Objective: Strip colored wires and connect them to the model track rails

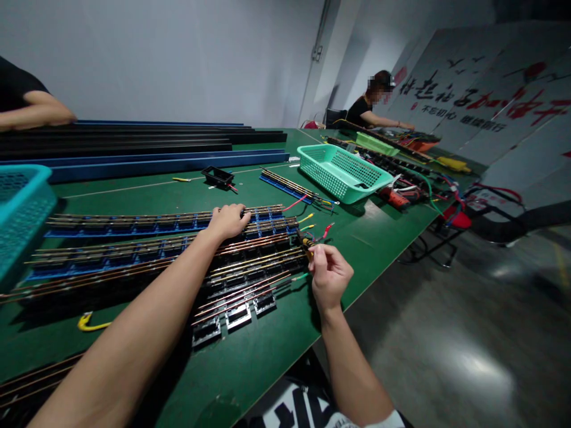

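Note:
My left hand [228, 221] lies over a blue strip [187, 224] lined with thin metal rods, its fingers curled down onto it. At the right ends of the strips, my right hand [330, 274] is closed in a pinch. A small dark and yellowish piece [307, 242] shows at its fingertips, too small to name. Short wires with metal ends stick out there, among them a red wire [329, 229] and a green wire [301, 277]. Closer to me, copper-coloured rods [250, 292] run across black plastic frames [238, 316].
A green mesh basket [343, 172] stands beyond my hands, a teal basket [22, 208] at left. Long black and blue rails [169, 163] lie along the back. A short blue strip [285, 185] and black box [217, 176] lie between. Another person [370, 110] works at far right.

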Demonstrator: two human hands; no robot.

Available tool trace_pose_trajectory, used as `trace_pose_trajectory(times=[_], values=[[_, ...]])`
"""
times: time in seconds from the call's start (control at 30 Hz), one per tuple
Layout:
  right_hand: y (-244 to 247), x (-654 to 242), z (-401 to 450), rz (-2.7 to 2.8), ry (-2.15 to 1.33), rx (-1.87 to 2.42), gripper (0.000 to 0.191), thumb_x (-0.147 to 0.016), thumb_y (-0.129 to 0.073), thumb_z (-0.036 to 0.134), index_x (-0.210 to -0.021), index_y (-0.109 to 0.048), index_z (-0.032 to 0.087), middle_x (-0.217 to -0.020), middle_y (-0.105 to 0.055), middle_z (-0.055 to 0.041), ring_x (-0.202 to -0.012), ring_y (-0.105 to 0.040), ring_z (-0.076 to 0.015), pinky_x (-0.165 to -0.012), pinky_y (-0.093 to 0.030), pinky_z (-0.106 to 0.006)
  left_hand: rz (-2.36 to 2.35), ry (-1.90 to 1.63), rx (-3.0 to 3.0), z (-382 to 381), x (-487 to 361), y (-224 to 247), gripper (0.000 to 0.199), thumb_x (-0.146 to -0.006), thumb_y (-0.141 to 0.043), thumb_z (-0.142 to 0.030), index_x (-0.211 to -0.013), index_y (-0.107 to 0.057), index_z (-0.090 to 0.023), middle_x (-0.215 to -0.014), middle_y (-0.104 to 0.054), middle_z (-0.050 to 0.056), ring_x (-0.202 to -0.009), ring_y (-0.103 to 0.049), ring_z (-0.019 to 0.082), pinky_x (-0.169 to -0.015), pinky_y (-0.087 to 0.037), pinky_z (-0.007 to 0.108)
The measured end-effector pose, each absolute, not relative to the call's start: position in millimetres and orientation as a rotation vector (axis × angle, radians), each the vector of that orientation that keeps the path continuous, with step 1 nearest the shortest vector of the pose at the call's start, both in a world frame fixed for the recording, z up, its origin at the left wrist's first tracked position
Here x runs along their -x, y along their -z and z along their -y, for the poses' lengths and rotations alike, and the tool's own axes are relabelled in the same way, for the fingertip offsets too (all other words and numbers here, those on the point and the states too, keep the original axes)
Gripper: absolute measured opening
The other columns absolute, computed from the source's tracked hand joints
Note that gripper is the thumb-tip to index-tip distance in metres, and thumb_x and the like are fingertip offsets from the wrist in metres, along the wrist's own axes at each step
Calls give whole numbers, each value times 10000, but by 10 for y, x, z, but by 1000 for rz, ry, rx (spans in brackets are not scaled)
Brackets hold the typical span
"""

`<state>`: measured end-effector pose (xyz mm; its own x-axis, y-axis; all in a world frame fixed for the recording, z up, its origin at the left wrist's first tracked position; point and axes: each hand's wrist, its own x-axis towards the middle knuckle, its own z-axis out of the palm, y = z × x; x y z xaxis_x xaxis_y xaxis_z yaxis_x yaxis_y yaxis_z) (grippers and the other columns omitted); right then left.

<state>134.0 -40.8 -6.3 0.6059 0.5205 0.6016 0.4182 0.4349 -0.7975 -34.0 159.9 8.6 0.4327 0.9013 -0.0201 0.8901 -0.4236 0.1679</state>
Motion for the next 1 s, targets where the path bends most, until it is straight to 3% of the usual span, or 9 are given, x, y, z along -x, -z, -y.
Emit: trace_pose_trajectory(times=[0.33,0.63,0.83,1.0], values=[[30,-1297,444,1524,121,1183,190,-843,-623,158,-658,-655,194,-532,-612,45,-415,-487,-60,-462,-399,-185,-1590,-125,-2503,-1600,345,-78,548,-975,-295,-474,-1326,-596,-181,-1395,-612,151,-1258,-558,342,-1053,-387,518],[55,-1309,435,1809,110,1239,227,-862,-599,223,-641,-652,216,-537,-638,39,-425,-492,-65,-467,-383,-185,-1599,-118,-2510,-1594,348,-83,524,-976,-299,-476,-1305,-605,-206,-1365,-633,140,-1229,-571,328,-1038,-397,500],[71,-1275,445,1754,104,1180,123,-860,-644,183,-738,-653,198,-609,-672,30,-440,-524,-66,-481,-408,-185,-1603,-94,-2520,-1585,349,-93,515,-982,-290,-475,-1295,-601,-210,-1375,-627,131,-1247,-564,319,-1033,-405,480],[73,-1256,478,1590,101,1229,78,-875,-629,198,-933,-681,196,-545,-578,74,-382,-447,-57,-430,-378,-186,-1597,-110,-2524,-1599,352,-80,514,-982,-290,-475,-1291,-606,-213,-1367,-631,137,-1223,-574,324,-1027,-407,493]])
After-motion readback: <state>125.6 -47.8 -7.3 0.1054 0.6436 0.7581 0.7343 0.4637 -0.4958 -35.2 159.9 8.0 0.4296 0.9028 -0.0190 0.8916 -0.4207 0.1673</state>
